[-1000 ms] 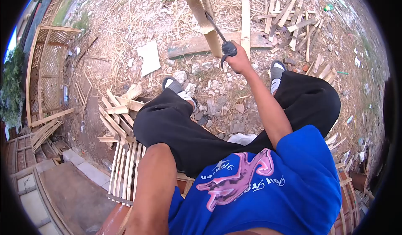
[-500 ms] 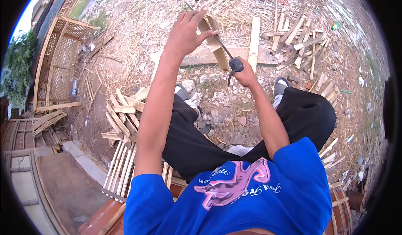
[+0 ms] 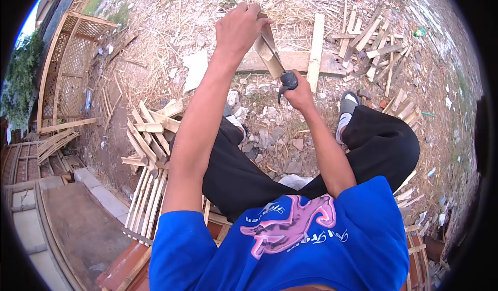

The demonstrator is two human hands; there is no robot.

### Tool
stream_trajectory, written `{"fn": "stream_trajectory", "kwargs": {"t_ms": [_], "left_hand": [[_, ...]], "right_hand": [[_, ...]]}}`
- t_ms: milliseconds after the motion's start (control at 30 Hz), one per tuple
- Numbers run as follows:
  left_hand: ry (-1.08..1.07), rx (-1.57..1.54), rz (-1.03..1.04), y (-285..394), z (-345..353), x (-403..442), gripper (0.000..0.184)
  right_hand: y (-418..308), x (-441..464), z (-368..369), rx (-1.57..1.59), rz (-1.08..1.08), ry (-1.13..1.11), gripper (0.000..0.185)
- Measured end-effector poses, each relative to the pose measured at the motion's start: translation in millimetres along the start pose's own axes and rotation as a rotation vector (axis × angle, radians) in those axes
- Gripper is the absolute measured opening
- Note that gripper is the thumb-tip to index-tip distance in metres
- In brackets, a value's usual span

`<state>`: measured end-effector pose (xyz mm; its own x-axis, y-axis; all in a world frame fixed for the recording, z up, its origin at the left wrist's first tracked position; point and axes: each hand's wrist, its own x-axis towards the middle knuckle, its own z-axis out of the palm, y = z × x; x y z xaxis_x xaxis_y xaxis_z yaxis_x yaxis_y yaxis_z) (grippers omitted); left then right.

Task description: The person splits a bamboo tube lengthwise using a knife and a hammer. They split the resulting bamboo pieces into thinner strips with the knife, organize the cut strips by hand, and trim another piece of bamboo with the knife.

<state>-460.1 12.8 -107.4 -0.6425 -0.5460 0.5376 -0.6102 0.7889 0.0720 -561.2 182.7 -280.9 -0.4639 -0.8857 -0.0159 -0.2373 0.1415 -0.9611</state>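
Observation:
My right hand (image 3: 301,95) is closed round the black handle (image 3: 288,80) of a long, thin-bladed tool, perhaps a knife. From the handle, the dark blade (image 3: 275,55) runs up and left along a split bamboo strip (image 3: 268,57). My left hand (image 3: 241,29) has its fingers bent over the strip's upper end, with the thumb along its near side. The blade's tip shows just beyond that hand; part of the blade is hidden by it. Beneath the strip lies a flat wooden plank (image 3: 295,64) on the ground.
A pale slat (image 3: 315,52) leans across the plank. Piles of split strips lie at the right (image 3: 381,44) and by my left leg (image 3: 148,135). A lattice frame (image 3: 67,73) stands at the far left. Stones (image 3: 267,138) and straw cover the ground between my feet.
My left hand has moved up and to the right, its fingers now bent more tightly on the strip. My right hand with the tool has shifted slightly left.

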Motion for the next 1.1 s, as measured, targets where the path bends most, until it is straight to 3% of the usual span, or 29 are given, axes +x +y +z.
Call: {"fn": "stream_trajectory", "kwargs": {"t_ms": [267,367,567,667,767,1100], "left_hand": [[0.092,0.015,0.058,5,8,-3,0.033],[0.028,0.048,0.029,7,7,-4,0.039],[0.003,0.05,0.017,11,7,-4,0.031],[-0.198,0.014,-0.116,19,-4,-1,0.029],[0.078,-0.067,0.001,17,9,-3,0.021],[0.021,-0.077,-0.059,25,13,-2,0.02]], "right_hand": [[-9,-21,15,0.02,0.057,0.113,0.035],[-12,-25,22,0.048,0.078,0.143,0.037],[-10,-30,31,0.043,0.093,0.172,0.05],[-20,-35,37,0.069,0.103,0.237,0.035],[-11,-38,50,0.054,0.085,0.328,0.036],[-24,-41,86,0.104,0.128,0.443,0.041]]}}
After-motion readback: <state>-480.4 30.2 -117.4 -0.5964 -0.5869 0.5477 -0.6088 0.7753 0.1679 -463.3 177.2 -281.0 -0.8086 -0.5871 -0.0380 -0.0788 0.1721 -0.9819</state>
